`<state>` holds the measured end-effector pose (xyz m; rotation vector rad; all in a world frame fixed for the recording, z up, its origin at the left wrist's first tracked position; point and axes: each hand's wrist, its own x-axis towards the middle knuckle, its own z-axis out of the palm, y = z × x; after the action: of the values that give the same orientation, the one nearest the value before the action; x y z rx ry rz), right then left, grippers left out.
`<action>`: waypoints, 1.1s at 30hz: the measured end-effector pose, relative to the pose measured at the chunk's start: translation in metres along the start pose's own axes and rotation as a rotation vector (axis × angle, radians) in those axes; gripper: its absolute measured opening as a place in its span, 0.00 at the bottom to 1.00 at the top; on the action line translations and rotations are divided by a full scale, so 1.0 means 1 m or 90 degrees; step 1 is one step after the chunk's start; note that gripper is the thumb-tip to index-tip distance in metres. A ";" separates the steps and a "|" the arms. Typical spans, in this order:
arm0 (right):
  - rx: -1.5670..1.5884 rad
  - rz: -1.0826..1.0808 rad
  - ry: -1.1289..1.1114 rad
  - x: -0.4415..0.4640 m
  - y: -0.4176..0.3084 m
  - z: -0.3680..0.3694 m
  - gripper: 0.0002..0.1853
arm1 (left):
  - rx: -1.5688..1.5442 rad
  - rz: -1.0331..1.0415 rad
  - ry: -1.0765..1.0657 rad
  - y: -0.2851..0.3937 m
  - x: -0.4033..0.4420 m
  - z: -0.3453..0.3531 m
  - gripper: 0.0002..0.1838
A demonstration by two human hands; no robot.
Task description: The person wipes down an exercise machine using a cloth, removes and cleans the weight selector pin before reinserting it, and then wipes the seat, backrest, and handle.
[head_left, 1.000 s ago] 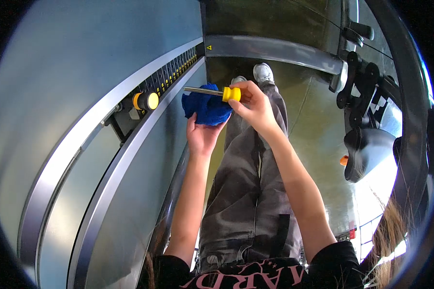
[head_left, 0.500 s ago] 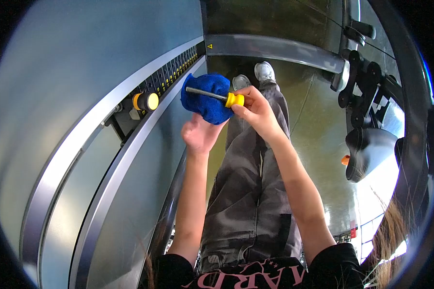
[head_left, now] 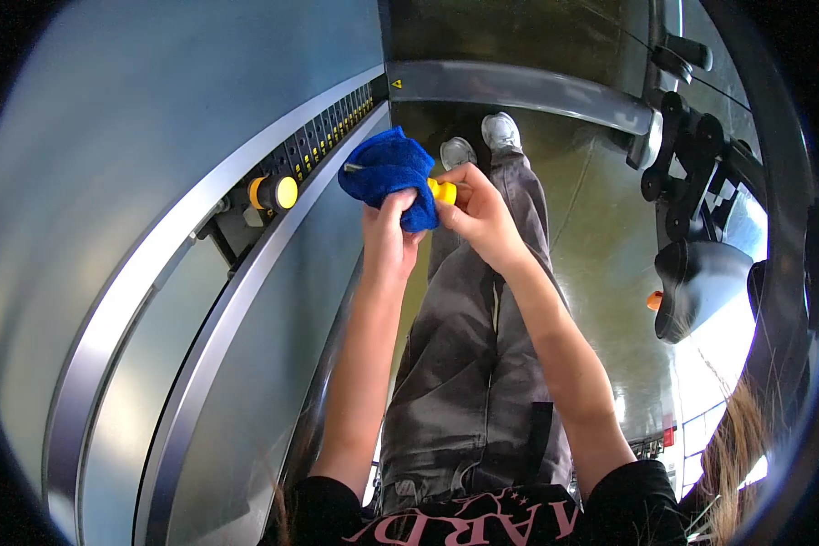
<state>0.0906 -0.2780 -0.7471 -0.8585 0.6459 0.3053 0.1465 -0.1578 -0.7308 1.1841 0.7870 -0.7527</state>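
My left hand is closed on a blue cloth, its thumb across the front. The cloth wraps around a metal pin, and only the pin's tip pokes out at the left. Between the fingertips of my right hand is the pin's yellow knob, just right of the cloth. Most of the metal shaft is hidden by the cloth.
At the left, a slotted machine rail holds a yellow and black knob beside a row of black plates. A grey frame bar crosses beyond my shoes. Black machine parts and a pad stand at the right.
The blue cloth, first lying behind the bare metal shaft, is now folded over it. My left hand has closed around the cloth, thumb in front. My right hand still holds the yellow knob.
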 end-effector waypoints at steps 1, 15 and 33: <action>-0.032 -0.013 0.022 -0.002 -0.001 0.001 0.16 | -0.022 -0.038 0.007 0.000 0.002 0.000 0.13; 0.317 0.270 0.015 -0.005 -0.019 -0.009 0.11 | -0.048 -0.091 -0.003 0.009 0.007 0.011 0.13; -0.468 -0.110 0.074 -0.032 -0.032 -0.015 0.16 | -0.170 -0.103 0.148 0.012 0.014 0.006 0.11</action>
<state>0.0760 -0.3090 -0.7148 -1.6365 0.5633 0.3425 0.1643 -0.1625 -0.7355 0.9848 1.1508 -0.6246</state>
